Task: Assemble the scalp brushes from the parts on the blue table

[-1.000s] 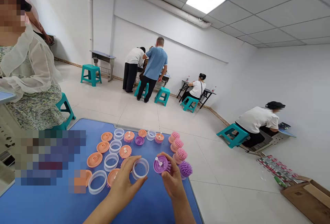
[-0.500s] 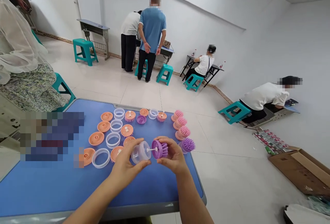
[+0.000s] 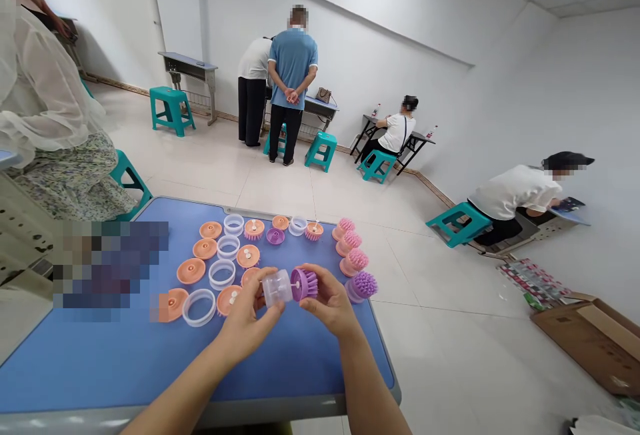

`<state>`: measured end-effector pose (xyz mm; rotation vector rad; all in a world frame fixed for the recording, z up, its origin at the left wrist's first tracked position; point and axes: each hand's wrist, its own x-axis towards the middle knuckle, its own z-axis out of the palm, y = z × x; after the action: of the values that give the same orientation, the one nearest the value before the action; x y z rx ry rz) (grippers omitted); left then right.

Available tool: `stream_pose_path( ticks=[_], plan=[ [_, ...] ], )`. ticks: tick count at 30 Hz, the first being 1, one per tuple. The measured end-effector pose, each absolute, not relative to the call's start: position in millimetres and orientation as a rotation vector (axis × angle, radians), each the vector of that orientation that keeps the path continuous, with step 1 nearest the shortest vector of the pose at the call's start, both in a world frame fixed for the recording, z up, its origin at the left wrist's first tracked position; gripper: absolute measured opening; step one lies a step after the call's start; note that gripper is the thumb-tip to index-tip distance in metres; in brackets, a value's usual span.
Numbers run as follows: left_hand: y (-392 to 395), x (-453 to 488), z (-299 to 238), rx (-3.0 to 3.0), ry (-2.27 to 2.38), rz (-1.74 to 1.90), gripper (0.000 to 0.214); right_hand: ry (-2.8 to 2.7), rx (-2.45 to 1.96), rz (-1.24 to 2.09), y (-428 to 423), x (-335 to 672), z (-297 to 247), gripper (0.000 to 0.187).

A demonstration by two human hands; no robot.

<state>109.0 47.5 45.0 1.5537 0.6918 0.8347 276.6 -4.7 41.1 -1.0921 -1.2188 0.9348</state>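
Note:
My left hand (image 3: 244, 318) pinches a clear plastic cup-shaped ring (image 3: 277, 287) from its side. My right hand (image 3: 325, 298) grips a purple bristled brush head (image 3: 304, 285), whose white stem points into the clear piece. The two pieces touch or nearly touch above the blue table (image 3: 100, 361). Several orange discs (image 3: 191, 271) and clear rings (image 3: 221, 274) lie beyond my left hand. Several pink brush heads (image 3: 354, 262) stand in a row past my right hand, with a second purple brush head (image 3: 361, 286) nearest it.
A pixelated patch (image 3: 107, 265) covers the table's left part. A seated person in a floral skirt (image 3: 60, 181) is close on the left. Farther off are teal stools, other people, and desks. A cardboard box (image 3: 583, 341) lies on the floor at right.
My hands have moved slightly up and closer together. The clear piece now sits more upright against the purple brush head, and the view has shifted slightly.

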Motion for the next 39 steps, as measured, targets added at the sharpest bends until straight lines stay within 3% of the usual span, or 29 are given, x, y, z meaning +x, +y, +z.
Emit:
stream_pose_path(
  ticks=[5, 12, 21, 39],
  plan=[
    [50, 110, 40, 1.468, 0.692, 0.821, 0.049, -1.249, -1.114, 0.912, -3, 277, 44, 0.047],
    [52, 107, 44, 1.513, 0.721, 0.789, 0.031, -1.253, -1.129, 0.906, -3, 277, 42, 0.048],
    [51, 111, 35, 1.521, 0.745, 0.786, 0.042, -1.282, -1.156, 0.900, -1, 274, 38, 0.053],
    [41, 111, 30, 1.623, 0.835, 0.776, 0.022, -1.359, -1.257, 0.816, -11, 274, 36, 0.043]
  ],
)
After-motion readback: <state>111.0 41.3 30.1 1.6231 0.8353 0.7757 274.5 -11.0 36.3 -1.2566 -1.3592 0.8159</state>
